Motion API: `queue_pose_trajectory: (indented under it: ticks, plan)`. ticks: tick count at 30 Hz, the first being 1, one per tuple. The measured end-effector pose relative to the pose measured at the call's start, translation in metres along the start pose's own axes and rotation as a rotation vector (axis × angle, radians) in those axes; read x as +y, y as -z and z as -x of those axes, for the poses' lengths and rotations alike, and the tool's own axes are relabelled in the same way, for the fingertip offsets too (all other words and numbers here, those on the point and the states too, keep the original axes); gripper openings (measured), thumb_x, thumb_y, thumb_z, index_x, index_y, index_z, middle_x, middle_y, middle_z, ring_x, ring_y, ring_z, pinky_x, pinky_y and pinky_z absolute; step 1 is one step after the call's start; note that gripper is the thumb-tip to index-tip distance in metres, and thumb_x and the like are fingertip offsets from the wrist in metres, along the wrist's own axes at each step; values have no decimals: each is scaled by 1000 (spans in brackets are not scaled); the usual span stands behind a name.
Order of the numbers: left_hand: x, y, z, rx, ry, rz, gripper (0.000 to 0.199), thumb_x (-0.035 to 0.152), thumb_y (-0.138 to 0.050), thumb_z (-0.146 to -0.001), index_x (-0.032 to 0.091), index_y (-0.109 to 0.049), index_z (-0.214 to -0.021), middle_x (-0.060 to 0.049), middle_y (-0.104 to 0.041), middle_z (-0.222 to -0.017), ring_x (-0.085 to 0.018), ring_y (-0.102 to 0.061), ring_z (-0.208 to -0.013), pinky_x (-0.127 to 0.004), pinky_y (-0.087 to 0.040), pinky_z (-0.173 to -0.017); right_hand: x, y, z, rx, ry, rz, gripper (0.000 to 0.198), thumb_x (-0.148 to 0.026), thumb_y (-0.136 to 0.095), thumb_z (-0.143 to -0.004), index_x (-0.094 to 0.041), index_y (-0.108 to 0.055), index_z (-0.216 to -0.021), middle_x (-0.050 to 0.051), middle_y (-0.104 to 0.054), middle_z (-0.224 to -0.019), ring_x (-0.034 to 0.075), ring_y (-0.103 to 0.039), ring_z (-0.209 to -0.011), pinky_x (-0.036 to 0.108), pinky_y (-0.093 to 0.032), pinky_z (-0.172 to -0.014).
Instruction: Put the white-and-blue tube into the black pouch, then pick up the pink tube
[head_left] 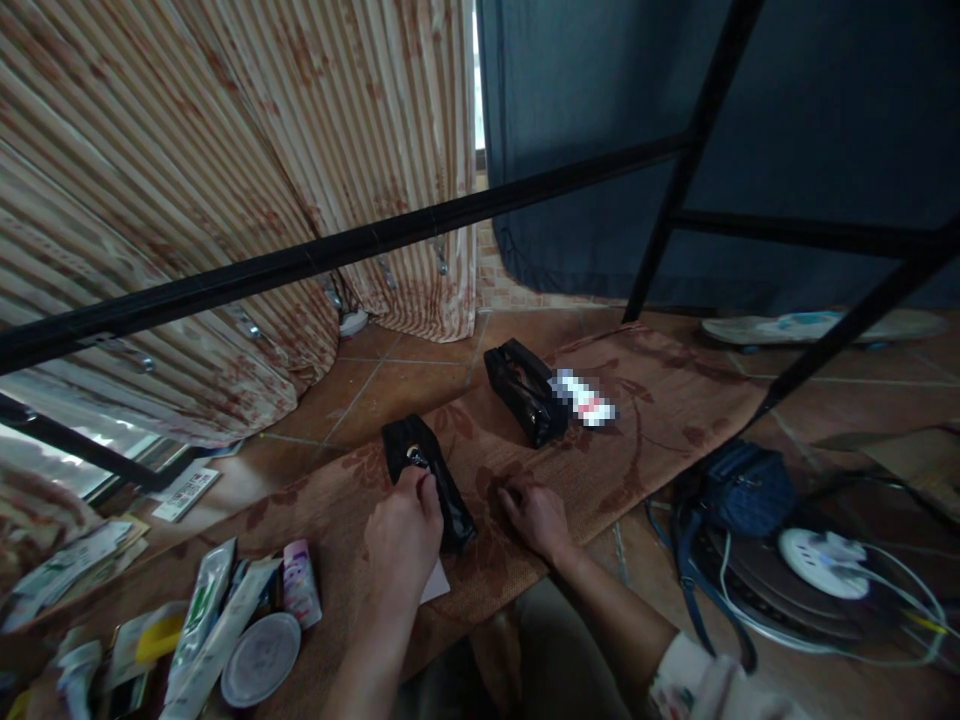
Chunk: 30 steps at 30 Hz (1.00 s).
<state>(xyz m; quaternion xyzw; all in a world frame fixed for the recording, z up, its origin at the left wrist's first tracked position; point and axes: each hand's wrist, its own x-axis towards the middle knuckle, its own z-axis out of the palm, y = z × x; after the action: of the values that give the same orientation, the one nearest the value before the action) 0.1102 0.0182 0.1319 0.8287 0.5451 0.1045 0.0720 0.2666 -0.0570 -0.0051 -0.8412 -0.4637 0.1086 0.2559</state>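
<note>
A black zipped pouch (448, 500) lies on the brown patterned cloth in front of me. My left hand (405, 525) is closed at its upper side, fingers pinched by the metal zipper pull. To the right of that pouch, my right hand (536, 515) rests on the cloth with its fingers loosely bent and slightly apart, nothing seen in them. A second black pouch (525, 395), glossy, lies farther off, apart from both hands. Touching its right side is a blurred white and red item (583, 398). Part of a pale paper (435, 583) shows beside my left wrist.
The brown cloth (675, 400) covers a long surface. Tubes (201, 600), a pink-purple bottle (301, 583) and a round lidded tub (261, 660) sit at left. Black metal bars (420, 220) cross ahead. A blue bag (750, 487) and a white power strip (821, 563) with cables lie right.
</note>
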Motion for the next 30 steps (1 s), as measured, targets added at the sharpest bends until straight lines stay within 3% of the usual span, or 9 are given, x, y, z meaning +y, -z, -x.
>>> queue_pose_trajectory:
  ticks: [5,9,11,13,16,22,25,28,30]
  plan:
    - [-29,-5,12,170,18,428,25,36,-43,-88,22,-60,-101,-5,-71,-88,-19,-66,-74,-27,-45,-65,-1,1,0,2,-3,-5,29,-39,-44,-92,-22,-67,-85,3,-69,-84,15,-62,-78,24,-33,-65]
    - [-55,-26,26,319,205,608,31,42,-48,-84,19,-58,-102,-7,-69,-96,-20,-65,-81,-29,-48,-70,-1,1,0,-2,10,17,30,-39,-44,-92,-22,-67,-85,3,-69,-84,15,-62,-78,24,-33,-65]
    - [-67,-41,34,274,298,600,33,43,-50,-81,18,-57,-102,-8,-68,-95,-21,-65,-81,-30,-49,-71,0,1,0,-3,8,32,31,-40,-43,-93,-22,-67,-84,3,-69,-84,16,-62,-78,24,-33,-65]
    - [-75,-58,43,147,359,563,38,44,-51,-80,16,-55,-105,-9,-67,-93,-22,-66,-79,-32,-49,-69,1,0,0,-2,8,38,31,-40,-42,-93,-23,-67,-85,3,-70,-85,16,-63,-78,25,-33,-65]
    - [-80,-80,55,1,352,483,45,43,-50,-80,15,-51,-115,-13,-64,-106,-25,-65,-90,-34,-49,-74,2,-2,0,-12,19,29,31,-40,-42,-93,-24,-68,-86,3,-70,-85,16,-63,-81,24,-34,-66]
    - [-63,-94,62,-54,291,228,58,44,-54,-79,14,-43,-127,-16,-56,-119,-31,-52,-115,-39,-43,-89,5,-6,1,-3,2,32,32,-42,-42,-92,-25,-70,-91,3,-71,-89,17,-64,-84,24,-36,-68]
    - [-61,-92,58,-126,302,213,51,40,-51,-81,14,-43,-124,-16,-59,-115,-30,-57,-108,-38,-44,-85,7,-8,1,-1,7,43,32,-43,-42,-92,-26,-69,-92,3,-71,-90,17,-65,-83,25,-37,-68]
    - [-68,-92,52,-208,354,213,36,34,-46,-82,14,-47,-112,-16,-66,-98,-30,-65,-93,-38,-45,-77,8,-9,0,-4,13,49,32,-43,-42,-92,-26,-69,-93,3,-72,-88,18,-65,-82,25,-37,-67]
    - [-77,-94,49,-190,376,259,29,31,-47,-82,14,-49,-104,-14,-67,-85,-29,-67,-83,-37,-45,-72,9,-9,0,-6,12,55,32,-43,-42,-91,-26,-69,-94,3,-72,-88,18,-66,-82,25,-38,-67]
